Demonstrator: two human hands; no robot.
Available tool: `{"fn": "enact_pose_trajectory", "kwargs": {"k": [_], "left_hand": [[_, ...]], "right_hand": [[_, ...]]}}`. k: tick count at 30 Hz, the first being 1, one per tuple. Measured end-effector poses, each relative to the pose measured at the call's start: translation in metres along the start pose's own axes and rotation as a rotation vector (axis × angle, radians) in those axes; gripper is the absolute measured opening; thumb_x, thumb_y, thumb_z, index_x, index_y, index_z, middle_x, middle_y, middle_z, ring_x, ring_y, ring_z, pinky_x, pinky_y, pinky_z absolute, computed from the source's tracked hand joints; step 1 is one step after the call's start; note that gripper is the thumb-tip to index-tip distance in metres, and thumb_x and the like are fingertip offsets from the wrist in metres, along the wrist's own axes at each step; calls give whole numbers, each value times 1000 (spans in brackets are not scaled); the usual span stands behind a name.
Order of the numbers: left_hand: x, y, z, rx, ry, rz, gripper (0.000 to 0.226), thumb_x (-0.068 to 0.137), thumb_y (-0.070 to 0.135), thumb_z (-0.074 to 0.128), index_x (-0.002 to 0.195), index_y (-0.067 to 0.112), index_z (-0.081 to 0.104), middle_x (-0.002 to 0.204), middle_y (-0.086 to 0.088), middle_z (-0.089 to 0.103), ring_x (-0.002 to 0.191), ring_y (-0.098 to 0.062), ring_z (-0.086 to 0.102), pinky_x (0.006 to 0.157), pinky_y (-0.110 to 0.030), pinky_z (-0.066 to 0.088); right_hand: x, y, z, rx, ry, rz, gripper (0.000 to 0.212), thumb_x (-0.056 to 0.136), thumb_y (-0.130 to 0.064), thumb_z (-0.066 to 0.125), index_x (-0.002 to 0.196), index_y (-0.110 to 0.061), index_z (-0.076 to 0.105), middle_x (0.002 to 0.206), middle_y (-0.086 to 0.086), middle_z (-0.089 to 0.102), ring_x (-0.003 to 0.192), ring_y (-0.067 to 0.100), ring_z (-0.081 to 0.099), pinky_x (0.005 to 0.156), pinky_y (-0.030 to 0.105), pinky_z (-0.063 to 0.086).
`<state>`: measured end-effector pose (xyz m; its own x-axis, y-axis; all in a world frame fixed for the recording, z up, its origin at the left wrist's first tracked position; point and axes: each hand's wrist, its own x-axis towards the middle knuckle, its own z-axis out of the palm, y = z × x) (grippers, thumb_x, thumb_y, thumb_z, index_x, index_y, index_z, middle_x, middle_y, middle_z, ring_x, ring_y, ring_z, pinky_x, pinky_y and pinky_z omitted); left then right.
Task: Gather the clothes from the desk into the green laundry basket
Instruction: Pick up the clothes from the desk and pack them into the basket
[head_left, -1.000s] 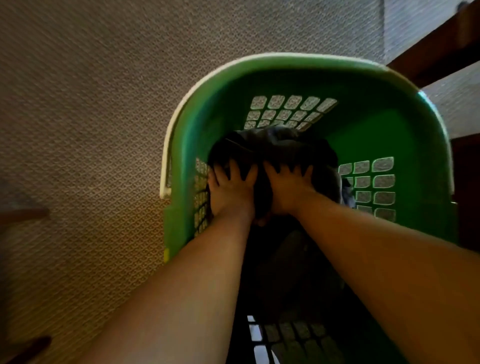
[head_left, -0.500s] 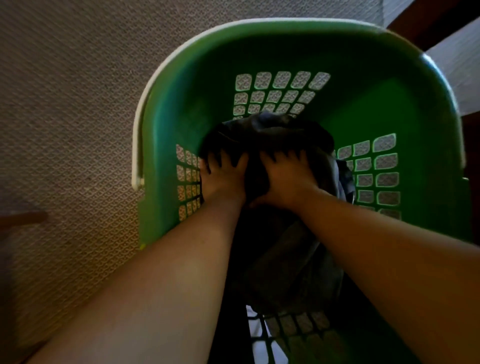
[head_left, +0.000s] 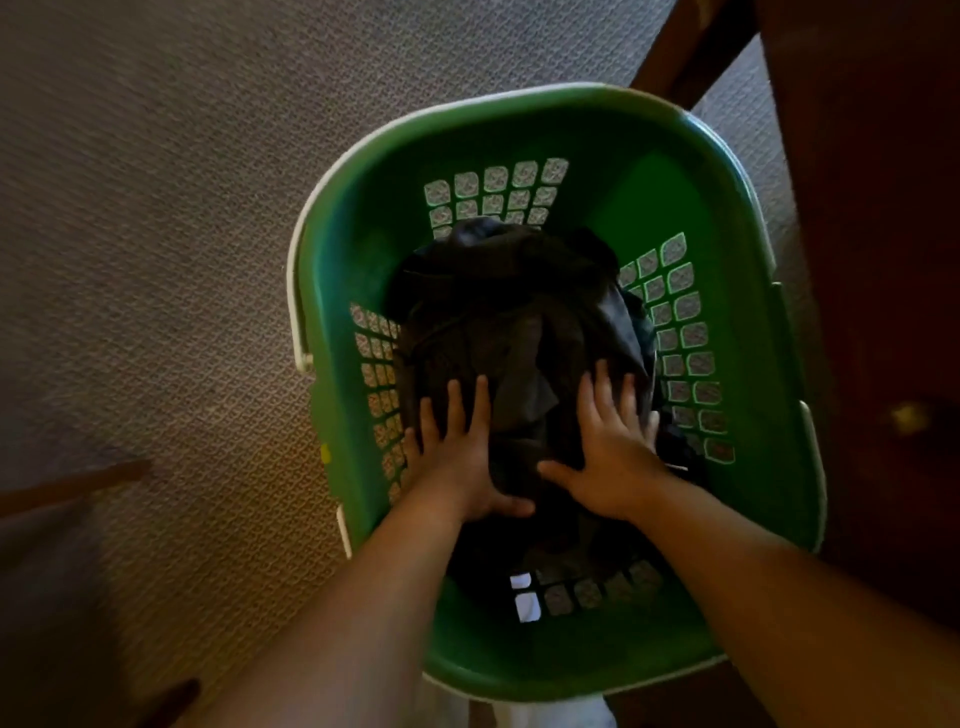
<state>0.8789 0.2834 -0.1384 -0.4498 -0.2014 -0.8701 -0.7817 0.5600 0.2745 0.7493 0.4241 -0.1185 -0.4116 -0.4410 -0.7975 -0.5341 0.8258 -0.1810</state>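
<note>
The dark clothes (head_left: 519, 291) lay heaped inside the green laundry basket (head_left: 649, 187), directly under and ahead of both hands. The heap's long axis ran away from the person, from the near wall toward the far one. The left hand (head_left: 457, 457) pressed flat on the heap's left half and the right hand (head_left: 615, 457) on its right half, thumbs turned inward and nearly level, so neither was the nearer. The fingers (head_left: 480, 400) were straight and spread wide, holding nothing, only bearing down on the cloth. The next move therefore looked like a straight push downward (or a lift clear) rather than any reach sideways.

The basket stood on a pale patterned carpet (head_left: 156, 208), its slotted walls free of cloth at the far end. Dark wooden furniture (head_left: 883, 234) with a small brass knob (head_left: 909, 415) stood just beside the basket's right rim; whether it was the desk could not be told, and no further clothes showed.
</note>
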Motion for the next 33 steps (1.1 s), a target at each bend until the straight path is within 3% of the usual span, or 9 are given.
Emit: {"fn": "enact_pose_trajectory", "kwargs": {"k": [4, 12, 17, 22, 29, 33], "left_hand": [[24, 5, 26, 19, 143, -39, 146, 70, 60, 86, 152, 45, -34, 168, -5, -29, 153, -48, -20, 122, -68, 0], [62, 4, 38, 22, 98, -91, 133, 82, 46, 82, 149, 55, -33, 170, -7, -25, 152, -53, -14, 120, -72, 4], [56, 0, 16, 34, -12, -57, 145, 66, 61, 88, 149, 57, -30, 170, -7, -23, 152, -56, -8, 119, -73, 13], [16, 16, -17, 50, -30, -45, 136, 77, 47, 86, 158, 44, -23, 173, -7, -6, 155, -49, 3, 122, -63, 23], [-92, 59, -48, 95, 294, 189, 92, 103, 31, 58, 164, 26, -11, 171, -8, 14, 156, -35, 18, 120, -54, 34], [-171, 84, -71, 93, 391, 348, 75, 109, 24, 46, 166, 23, -2, 171, -8, 18, 157, -30, 20, 122, -50, 31]], "right_hand": [[31, 13, 11, -169, -142, 19, 137, 81, -34, 84, 155, -15, -30, 160, 4, -42, 150, 39, -30, 122, 62, 2], [63, 23, 26, -225, -169, 50, 127, 87, -25, 80, 157, -13, -26, 164, 6, -34, 152, 41, -23, 122, 60, 9], [51, 23, 16, -199, -138, 31, 120, 89, -27, 76, 159, -16, -20, 167, 3, -29, 154, 39, -21, 122, 59, 13], [4, 5, -8, -85, -25, 32, 100, 95, -35, 62, 162, -22, -11, 170, -1, -19, 155, 35, -17, 124, 58, 7], [-111, -26, -41, 165, 293, -65, 73, 107, -35, 43, 164, -19, 0, 172, -1, 1, 158, 22, -3, 127, 52, 12], [-185, -47, -62, 321, 412, -100, 67, 108, -31, 40, 164, -22, 5, 172, -6, 4, 157, 14, -4, 128, 45, 6]]}}
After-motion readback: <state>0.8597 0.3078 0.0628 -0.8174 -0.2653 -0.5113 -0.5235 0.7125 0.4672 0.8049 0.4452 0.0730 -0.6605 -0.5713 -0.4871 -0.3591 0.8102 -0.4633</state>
